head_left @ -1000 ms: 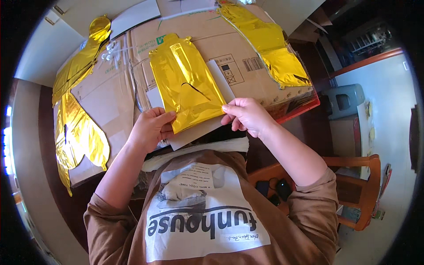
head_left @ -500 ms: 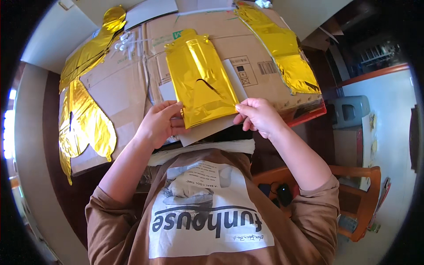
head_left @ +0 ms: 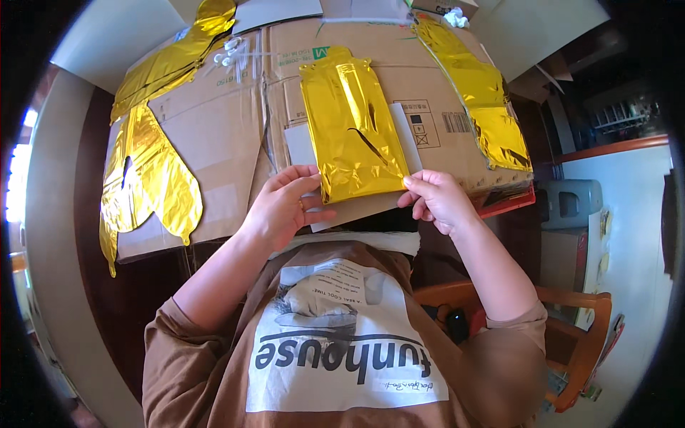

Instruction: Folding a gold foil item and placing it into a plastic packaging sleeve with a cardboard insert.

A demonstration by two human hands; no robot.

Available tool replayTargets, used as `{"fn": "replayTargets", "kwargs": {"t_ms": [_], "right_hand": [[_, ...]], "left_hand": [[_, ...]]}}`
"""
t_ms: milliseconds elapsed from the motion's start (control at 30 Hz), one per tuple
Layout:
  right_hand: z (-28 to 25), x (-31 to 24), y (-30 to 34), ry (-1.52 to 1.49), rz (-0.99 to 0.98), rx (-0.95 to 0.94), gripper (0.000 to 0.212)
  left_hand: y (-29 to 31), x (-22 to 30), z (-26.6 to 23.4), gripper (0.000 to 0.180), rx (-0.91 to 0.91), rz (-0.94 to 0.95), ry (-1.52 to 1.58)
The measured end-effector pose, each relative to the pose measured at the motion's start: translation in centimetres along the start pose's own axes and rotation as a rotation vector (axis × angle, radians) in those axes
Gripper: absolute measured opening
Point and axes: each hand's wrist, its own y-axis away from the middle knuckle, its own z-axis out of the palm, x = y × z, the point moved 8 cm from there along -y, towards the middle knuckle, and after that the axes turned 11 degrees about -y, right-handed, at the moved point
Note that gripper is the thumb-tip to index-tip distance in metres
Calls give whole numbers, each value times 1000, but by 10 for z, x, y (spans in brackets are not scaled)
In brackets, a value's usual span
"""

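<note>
A flat, folded gold foil balloon (head_left: 349, 143) lies lengthwise in front of me, over a white card (head_left: 360, 212) whose edges stick out around it. A dark diagonal crease runs across its middle. My left hand (head_left: 282, 203) pinches the near left corner between thumb and forefinger, the other fingers loosely spread below. At the near right corner, my right hand (head_left: 444, 200) grips the foil between thumb and curled fingers. Other flat gold foil balloons lie apart from my hands: a lobed one (head_left: 153, 175) and a long one (head_left: 171, 68) at the left, another (head_left: 474, 85) at the right.
Brown cardboard (head_left: 214, 143) covers the work surface. Small white pieces (head_left: 230, 51) lie near its far left, and a crumpled white wad (head_left: 457, 17) at the far right. A wooden chair (head_left: 585, 307) stands to my right, with a grey-blue plastic stool (head_left: 571, 203) beyond it.
The whole view has shifted, so the surface appears farther right. Both hands still hold the near corners of the balloon. The dark crease across the foil looks longer and wider.
</note>
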Motion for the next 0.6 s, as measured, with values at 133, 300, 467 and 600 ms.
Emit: {"fn": "replayTargets", "kwargs": {"t_ms": [133,300,467,600], "right_hand": [[-1,1,0,28,4,-8,20],[-1,1,1,24,7,-3,20],[1,-1,4,-15,3,2,20],[1,-1,4,-15,7,16,20]], "left_hand": [[4,1,2,21,-10,21,-7],[14,8,1,21,110,126,17],[12,-12,-1,21,41,52,-40],[14,-10,3,25,32,26,-8]]}}
